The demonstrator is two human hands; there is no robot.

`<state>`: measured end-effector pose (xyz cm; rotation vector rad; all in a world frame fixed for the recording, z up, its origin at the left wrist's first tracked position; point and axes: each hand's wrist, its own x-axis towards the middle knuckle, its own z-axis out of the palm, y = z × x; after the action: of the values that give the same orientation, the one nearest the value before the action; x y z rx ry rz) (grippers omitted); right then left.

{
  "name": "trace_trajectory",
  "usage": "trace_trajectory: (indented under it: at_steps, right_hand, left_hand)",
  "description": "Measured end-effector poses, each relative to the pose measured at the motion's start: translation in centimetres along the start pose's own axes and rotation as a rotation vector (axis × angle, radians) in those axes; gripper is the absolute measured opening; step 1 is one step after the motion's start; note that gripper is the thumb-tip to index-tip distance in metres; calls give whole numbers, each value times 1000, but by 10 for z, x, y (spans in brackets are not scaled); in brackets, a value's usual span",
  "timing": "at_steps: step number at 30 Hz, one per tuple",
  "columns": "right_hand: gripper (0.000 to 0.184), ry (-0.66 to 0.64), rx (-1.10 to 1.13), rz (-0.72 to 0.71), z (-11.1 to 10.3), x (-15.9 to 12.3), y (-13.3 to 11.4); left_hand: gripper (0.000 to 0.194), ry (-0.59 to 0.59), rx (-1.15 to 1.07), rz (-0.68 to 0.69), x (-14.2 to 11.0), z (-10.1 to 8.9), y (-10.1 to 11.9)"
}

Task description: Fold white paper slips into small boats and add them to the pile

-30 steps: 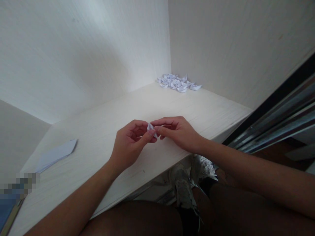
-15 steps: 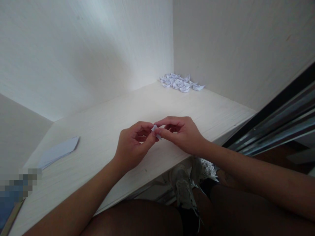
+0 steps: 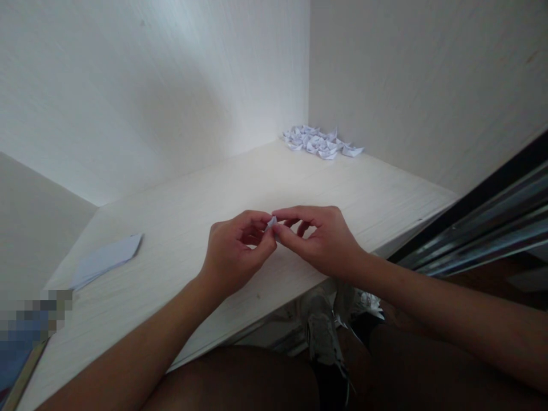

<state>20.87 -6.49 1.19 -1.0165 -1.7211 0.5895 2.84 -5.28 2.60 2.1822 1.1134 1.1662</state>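
A small folded piece of white paper (image 3: pixel 272 222) is pinched between both hands, above the near part of the white tabletop (image 3: pixel 205 197). My left hand (image 3: pixel 237 246) grips its left side with thumb and forefinger, the other fingers curled behind. On the opposite side, my right hand (image 3: pixel 323 237) closes its thumb and forefinger on the same paper, their tips meeting those of the left. Fingertips cover much of the paper, so its full shape is hidden.
Several folded white paper boats (image 3: pixel 319 142) lie heaped in the far corner against the walls. A stack of white paper sheets (image 3: pixel 107 260) rests at the left. Metal rails (image 3: pixel 483 234) run along the right, and shoes (image 3: pixel 323 331) show below the table edge.
Both hands keep hold of the folded paper, which has turned slightly and now shows less below the thumbs. The whole view has shifted a little.
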Motion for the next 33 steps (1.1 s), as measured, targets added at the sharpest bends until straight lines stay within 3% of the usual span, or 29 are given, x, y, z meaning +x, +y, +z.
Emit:
trace_trajectory:
  at_steps: [15, 22, 33]
  right_hand:
    - [23, 19, -181, -128, -1, -2, 2]
    - [11, 93, 61, 77, 8, 0, -6]
    - [2, 151, 231, 170, 16, 4, -14]
  left_hand:
    - [20, 12, -37, -13, -1, 0, 5]
    - [23, 51, 19, 5, -1, 0, 4]
    - [27, 60, 109, 58, -2, -3, 4]
